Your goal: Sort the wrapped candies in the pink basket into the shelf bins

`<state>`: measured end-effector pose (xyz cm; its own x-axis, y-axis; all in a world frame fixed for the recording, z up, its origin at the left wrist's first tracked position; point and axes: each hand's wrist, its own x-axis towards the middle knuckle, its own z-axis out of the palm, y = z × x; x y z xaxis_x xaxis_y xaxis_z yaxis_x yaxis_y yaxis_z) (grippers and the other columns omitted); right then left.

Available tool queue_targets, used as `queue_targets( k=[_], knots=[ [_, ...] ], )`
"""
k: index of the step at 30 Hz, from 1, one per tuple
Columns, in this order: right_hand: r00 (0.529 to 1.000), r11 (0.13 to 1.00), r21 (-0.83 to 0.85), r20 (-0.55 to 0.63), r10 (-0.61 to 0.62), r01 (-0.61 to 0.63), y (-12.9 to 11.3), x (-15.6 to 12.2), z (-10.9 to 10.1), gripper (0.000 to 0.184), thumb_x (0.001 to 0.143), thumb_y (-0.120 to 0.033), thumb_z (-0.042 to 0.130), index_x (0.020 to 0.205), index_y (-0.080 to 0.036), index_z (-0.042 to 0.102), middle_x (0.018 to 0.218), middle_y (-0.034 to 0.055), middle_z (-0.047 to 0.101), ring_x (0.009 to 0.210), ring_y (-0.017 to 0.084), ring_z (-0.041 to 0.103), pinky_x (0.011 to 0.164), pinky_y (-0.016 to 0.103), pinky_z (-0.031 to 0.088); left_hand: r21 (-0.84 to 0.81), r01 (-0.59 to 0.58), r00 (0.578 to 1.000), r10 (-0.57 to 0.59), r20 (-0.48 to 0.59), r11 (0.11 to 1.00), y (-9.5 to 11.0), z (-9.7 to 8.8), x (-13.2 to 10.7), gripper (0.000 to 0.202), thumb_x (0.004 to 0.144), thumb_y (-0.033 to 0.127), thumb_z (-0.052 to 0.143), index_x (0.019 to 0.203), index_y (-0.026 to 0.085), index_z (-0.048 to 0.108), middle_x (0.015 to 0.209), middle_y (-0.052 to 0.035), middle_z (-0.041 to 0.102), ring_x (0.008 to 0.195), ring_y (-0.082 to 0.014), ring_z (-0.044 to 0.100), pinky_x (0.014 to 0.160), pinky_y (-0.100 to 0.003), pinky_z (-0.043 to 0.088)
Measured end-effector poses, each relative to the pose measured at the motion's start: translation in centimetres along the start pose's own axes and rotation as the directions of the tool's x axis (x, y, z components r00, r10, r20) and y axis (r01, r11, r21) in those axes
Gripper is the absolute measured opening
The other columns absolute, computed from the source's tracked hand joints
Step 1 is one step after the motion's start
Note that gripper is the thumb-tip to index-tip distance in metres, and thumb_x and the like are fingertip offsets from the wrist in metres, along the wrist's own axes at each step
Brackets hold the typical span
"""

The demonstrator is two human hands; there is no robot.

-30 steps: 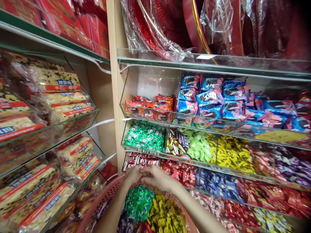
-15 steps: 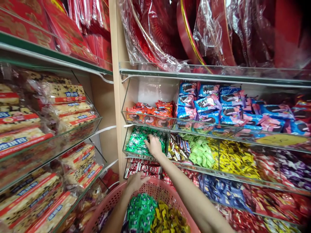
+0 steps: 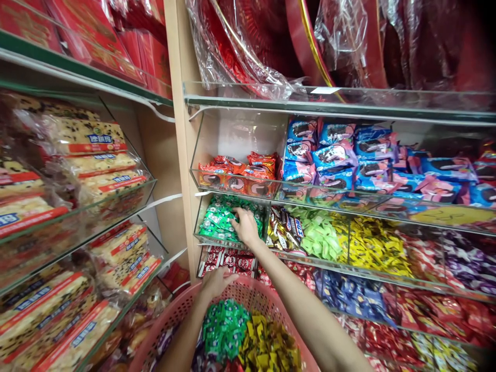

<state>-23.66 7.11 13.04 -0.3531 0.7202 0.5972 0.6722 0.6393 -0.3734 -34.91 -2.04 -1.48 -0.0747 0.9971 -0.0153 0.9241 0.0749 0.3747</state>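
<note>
A shop aisle of pale wooden shelving (image 3: 179, 155) holds tiers of clear acrylic bins (image 3: 199, 222) on both sides. The right hand (image 3: 246, 227) sits in a bin of small green-wrapped sweets (image 3: 219, 222), its fingers (image 3: 236, 219) spread and curled down onto the pile; whether they have closed on any sweets, I cannot tell. Below it, the left hand (image 3: 219, 283) is at the far rim of a pink plastic lattice basket (image 3: 186, 315), fingers loosely curled, with nothing clearly held. The basket contains a heap of green-wrapped sweets (image 3: 223, 328) beside yellow-wrapped sweets (image 3: 269, 343), with purple wrappers (image 3: 166, 341) along its left side. Just right of the right hand lie gold-and-dark chocolate bars (image 3: 282, 230); the shelf above holds red and blue biscuit packets (image 3: 333, 157), and bagged seed-flecked cakes (image 3: 93, 137) fill the left-hand shelves
</note>
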Motion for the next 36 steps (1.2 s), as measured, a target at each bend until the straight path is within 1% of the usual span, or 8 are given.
queue_targets(
  k=[6,10,12,15,18,20,25,36],
  knots=[
    [0.978,0.986,0.079,-0.162,-0.130,0.144,-1.0,-0.4,-2.0,0.026,0.086,-0.025,0.047,0.109,-0.017,0.056,0.095,0.0062,0.060,0.089,0.020,0.049,0.084,0.031,0.038,-0.001,0.011,1.000,-0.011,0.009,1.000,0.2,-0.2,-0.1,0.055,0.078,0.068,0.031,0.084,0.023,0.061,0.086,-0.0025,0.068,0.081,-0.0188,0.060,0.065,-0.023,0.034],
    [0.963,0.934,0.297,-0.234,-0.130,0.198,-2.5,-2.7,-5.0,0.029,0.087,-0.028,0.045,0.115,-0.019,0.050,0.095,0.0049,0.056,0.087,0.017,0.052,0.081,0.029,0.041,0.000,0.019,0.999,-0.019,0.028,1.000,0.3,-0.3,-0.1,0.057,0.077,0.069,0.032,0.087,0.023,0.062,0.088,-0.0037,0.069,0.083,-0.0202,0.061,0.066,-0.024,0.036],
    [0.981,0.872,0.465,-0.179,-0.074,0.151,-2.9,-4.7,-6.1,0.031,0.086,-0.029,0.048,0.116,-0.021,0.046,0.094,0.0034,0.054,0.079,0.014,0.054,0.075,0.026,0.044,-0.007,0.034,0.999,-0.033,0.021,0.999,0.3,-0.3,0.0,0.056,0.076,0.069,0.035,0.092,0.023,0.063,0.093,-0.0043,0.069,0.085,-0.0206,0.061,0.068,-0.024,0.037],
    [1.000,0.703,0.711,0.011,0.020,-0.021,-2.6,-8.3,-6.5,0.030,0.083,-0.032,0.053,0.109,-0.022,0.045,0.092,0.0012,0.051,0.066,0.010,0.056,0.063,0.023,0.047,-0.030,0.028,0.999,-0.027,0.023,0.999,0.3,-0.1,0.1,0.056,0.076,0.069,0.036,0.094,0.023,0.064,0.096,-0.0046,0.069,0.088,-0.0214,0.061,0.070,-0.025,0.038],
    [0.977,0.509,0.835,0.193,0.087,-0.210,-1.7,-11.5,-5.8,0.026,0.077,-0.036,0.060,0.096,-0.021,0.048,0.089,-0.0002,0.053,0.063,0.009,0.058,0.060,0.022,0.047,-0.053,0.018,0.999,-0.015,0.045,0.998,0.4,-0.3,0.1,0.056,0.076,0.068,0.036,0.093,0.024,0.065,0.095,-0.0039,0.069,0.089,-0.0206,0.062,0.070,-0.024,0.039],
    [0.952,0.436,0.847,0.281,0.119,-0.305,-1.0,-12.9,-5.1,0.028,0.074,-0.037,0.064,0.092,-0.019,0.051,0.084,-0.0006,0.056,0.063,0.010,0.059,0.060,0.023,0.047,-0.057,0.019,0.998,-0.016,0.056,0.998,0.5,-0.5,-0.1,0.054,0.077,0.067,0.036,0.096,0.025,0.064,0.097,-0.0032,0.069,0.090,-0.0199,0.062,0.070,-0.023,0.039],
    [0.905,0.396,0.815,0.404,0.131,-0.422,-0.5,-14.2,-4.8,0.035,0.073,-0.039,0.066,0.100,-0.018,0.056,0.064,-0.0029,0.060,0.065,0.013,0.061,0.064,0.024,0.046,-0.015,0.011,0.998,-0.010,0.065,1.000,0.7,-0.9,-0.2,0.047,0.080,0.060,0.037,0.097,0.025,0.064,0.097,-0.0043,0.069,0.092,-0.0211,0.061,0.071,-0.025,0.039],
    [0.883,0.327,0.823,0.458,0.101,-0.464,-0.6,-14.5,-5.6,0.044,0.071,-0.042,0.066,0.107,-0.018,0.058,0.071,0.0003,0.067,0.072,0.015,0.063,0.074,0.029,0.047,-0.004,0.003,0.999,-0.003,0.032,1.000,0.4,-0.5,-0.1,0.039,0.080,0.054,0.043,0.097,0.025,0.062,0.098,-0.0035,0.069,0.093,-0.0211,0.062,0.068,-0.023,0.039]
  ],
)
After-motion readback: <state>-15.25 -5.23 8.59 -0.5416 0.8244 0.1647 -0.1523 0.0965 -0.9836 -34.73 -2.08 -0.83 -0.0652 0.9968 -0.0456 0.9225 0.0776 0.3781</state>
